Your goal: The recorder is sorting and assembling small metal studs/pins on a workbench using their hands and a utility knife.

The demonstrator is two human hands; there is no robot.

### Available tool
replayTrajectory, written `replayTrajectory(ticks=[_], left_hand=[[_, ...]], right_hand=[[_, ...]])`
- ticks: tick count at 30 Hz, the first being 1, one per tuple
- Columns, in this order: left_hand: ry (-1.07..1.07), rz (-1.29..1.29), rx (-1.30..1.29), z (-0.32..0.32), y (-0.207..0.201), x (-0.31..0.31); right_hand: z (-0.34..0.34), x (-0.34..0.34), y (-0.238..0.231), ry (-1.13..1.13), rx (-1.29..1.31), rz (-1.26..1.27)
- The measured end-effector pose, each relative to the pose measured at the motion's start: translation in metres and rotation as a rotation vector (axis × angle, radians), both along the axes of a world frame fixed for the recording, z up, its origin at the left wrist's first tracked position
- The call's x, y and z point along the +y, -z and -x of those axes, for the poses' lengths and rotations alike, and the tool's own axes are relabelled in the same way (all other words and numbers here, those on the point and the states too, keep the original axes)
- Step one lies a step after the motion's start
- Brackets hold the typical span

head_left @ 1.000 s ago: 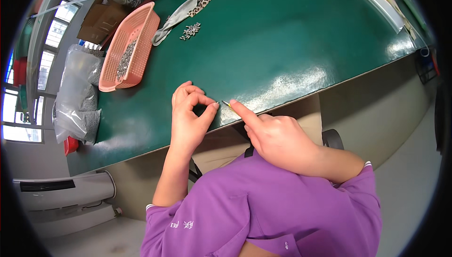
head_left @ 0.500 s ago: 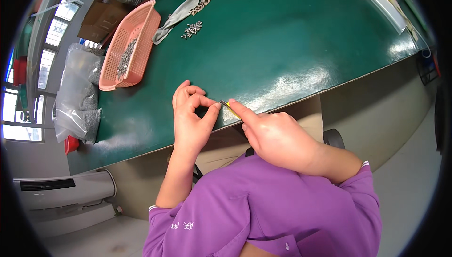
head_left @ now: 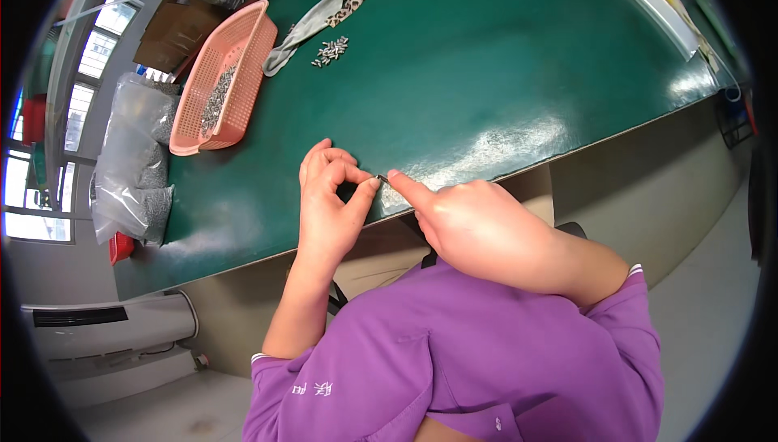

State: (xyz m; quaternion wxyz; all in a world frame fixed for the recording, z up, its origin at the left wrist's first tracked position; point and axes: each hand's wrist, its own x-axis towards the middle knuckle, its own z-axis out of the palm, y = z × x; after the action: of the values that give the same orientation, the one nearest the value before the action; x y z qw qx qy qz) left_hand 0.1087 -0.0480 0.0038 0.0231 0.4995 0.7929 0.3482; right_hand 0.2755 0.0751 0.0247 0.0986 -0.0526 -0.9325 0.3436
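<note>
Above the table's near edge, my left hand (head_left: pixel 331 203) pinches a tiny metal part (head_left: pixel 378 177) between thumb and forefinger, its other fingers curled loosely. Most of that part is covered by the fingertips. My right hand (head_left: pixel 486 227) is closed round a slim tool, probably a utility knife (head_left: pixel 384 179), with the forefinger stretched along it. Its dark tip meets the part at the left fingertips; the handle is hidden in the hand. A small pile of silvery metal pins (head_left: pixel 331 51) lies farther off on the green table (head_left: pixel 454 61).
A pink plastic basket (head_left: pixel 259 45) holding many small metal pieces stands at the left. Beside it are clear plastic bags (head_left: pixel 134 158) of grey pieces and a cardboard box (head_left: pixel 174 33). A grey cloth with leopard print (head_left: pixel 312 22) lies behind the pins.
My right hand has turned and shifted slightly, and the yellow of the tool's handle no longer shows. My left hand keeps its pinch almost in the same place.
</note>
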Motion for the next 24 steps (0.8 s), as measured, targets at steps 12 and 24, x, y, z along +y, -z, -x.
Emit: replayTrajectory(ticks=[12,24], left_hand=[[-0.032,-0.506,-0.499,-0.005,0.013,-0.006],[-0.164,-0.436,-0.462,-0.002,0.017,-0.011]], right_hand=[[-0.002,0.118,0.022,0.675,0.403,-0.451],[-0.003,0.119,0.036,0.697,0.384,-0.349]])
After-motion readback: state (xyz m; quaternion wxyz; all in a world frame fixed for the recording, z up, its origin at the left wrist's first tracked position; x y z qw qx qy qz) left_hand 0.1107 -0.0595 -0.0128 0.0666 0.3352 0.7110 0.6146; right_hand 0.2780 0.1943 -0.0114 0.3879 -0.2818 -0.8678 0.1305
